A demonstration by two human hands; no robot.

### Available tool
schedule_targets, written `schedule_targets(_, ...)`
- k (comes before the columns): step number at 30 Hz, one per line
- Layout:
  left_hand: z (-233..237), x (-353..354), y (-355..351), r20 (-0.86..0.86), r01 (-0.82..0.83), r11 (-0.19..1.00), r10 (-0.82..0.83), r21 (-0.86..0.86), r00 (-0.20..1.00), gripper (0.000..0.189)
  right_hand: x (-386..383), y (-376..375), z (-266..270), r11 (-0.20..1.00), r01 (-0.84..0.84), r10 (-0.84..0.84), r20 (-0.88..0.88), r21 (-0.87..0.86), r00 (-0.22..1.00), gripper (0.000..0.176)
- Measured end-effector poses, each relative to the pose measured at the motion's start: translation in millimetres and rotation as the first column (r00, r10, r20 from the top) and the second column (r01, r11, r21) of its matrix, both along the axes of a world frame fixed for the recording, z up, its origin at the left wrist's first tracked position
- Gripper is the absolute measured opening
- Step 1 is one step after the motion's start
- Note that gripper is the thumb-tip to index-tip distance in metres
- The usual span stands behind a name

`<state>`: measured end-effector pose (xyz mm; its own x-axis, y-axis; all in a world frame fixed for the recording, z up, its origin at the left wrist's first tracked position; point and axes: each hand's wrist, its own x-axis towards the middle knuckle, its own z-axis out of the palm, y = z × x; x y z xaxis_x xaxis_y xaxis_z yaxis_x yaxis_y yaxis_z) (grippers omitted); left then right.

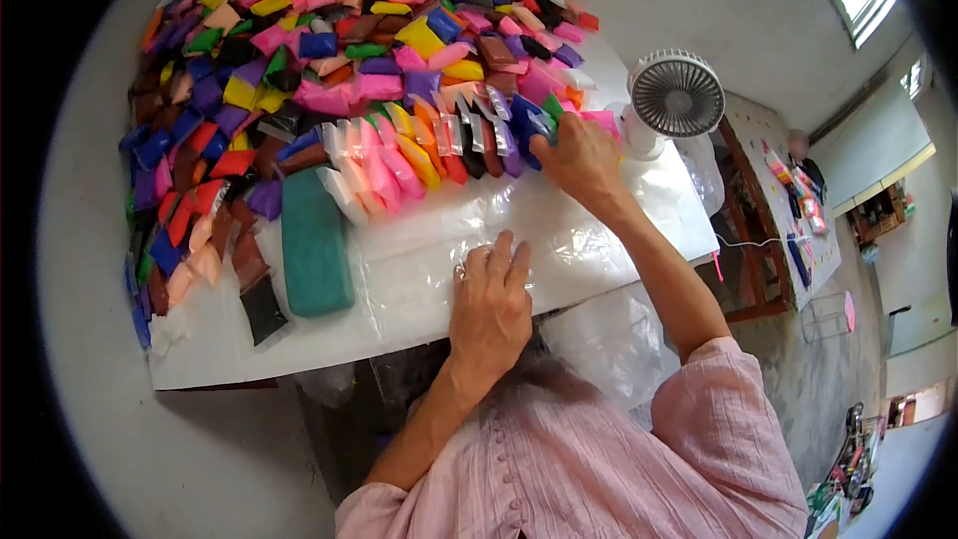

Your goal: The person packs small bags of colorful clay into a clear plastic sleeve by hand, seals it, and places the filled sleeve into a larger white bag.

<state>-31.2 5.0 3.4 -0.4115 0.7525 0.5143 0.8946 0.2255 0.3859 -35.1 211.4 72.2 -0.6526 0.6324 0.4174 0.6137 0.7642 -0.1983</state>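
A row of small soft packets in clear film (404,162) stands on the white tabletop, running from pale peach through pink, yellow, orange, red, black and brown to purple and blue. At its right end, my right hand (579,157) has its fingers closed around a packet by the blue packets (525,128) and a green packet (552,108); the fingers partly hide which one. My left hand (489,307) rests nearer the table's front edge, fingers stretched out over clear plastic film (419,269) and holding nothing.
A large heap of mixed coloured packets (329,50) covers the table's far and left side. A teal block (317,245) lies left of the row. A small white fan (677,95) stands at the right. Beyond it is another table (788,210), with a person behind.
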Motion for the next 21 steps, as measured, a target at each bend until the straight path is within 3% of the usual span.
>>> schedule_targets(4,6.5,-0.4,-0.5,0.046,0.022,1.0,-0.022,0.005,0.999,0.063,21.8,8.1,14.7,0.994,0.032,-0.03,0.017,-0.107,0.999,0.042)
schedule_targets(8,7.4,-1.5,-1.5,0.087,0.052,0.999,-0.051,-0.012,0.995,0.07,83.1,-21.2,43.1,0.976,-0.115,0.029,-0.415,-0.185,0.909,0.033)
schedule_targets(10,11.8,0.1,-1.6,0.091,0.039,0.999,-0.04,0.019,0.995,0.065,118.2,-51.1,52.0,0.949,-0.232,0.107,-0.472,-0.215,0.875,0.035)
schedule_targets(13,14.9,-0.2,-1.7,0.156,0.051,0.998,-0.054,0.025,0.986,0.062,156.5,-93.3,46.7,0.892,-0.286,0.151,-0.365,-0.35,0.919,0.038)
schedule_targets(16,18.3,-2.8,-4.8,0.185,0.093,0.996,-0.091,-0.007,0.979,0.07,149.4,-113.3,31.5,0.838,-0.301,0.194,-0.268,-0.455,0.944,0.036)
schedule_targets(17,18.1,-3.1,-5.2,0.201,0.095,0.995,-0.091,-0.012,0.975,0.07,147.3,-109.7,17.7,0.856,-0.317,0.242,-0.224,-0.409,0.944,0.039)
schedule_targets(21,17.9,-5.1,-5.9,0.225,0.114,0.993,-0.116,0.022,0.967,0.071,133.0,-108.6,-11.6,0.935,-0.237,0.171,-0.251,-0.263,0.953,0.05)
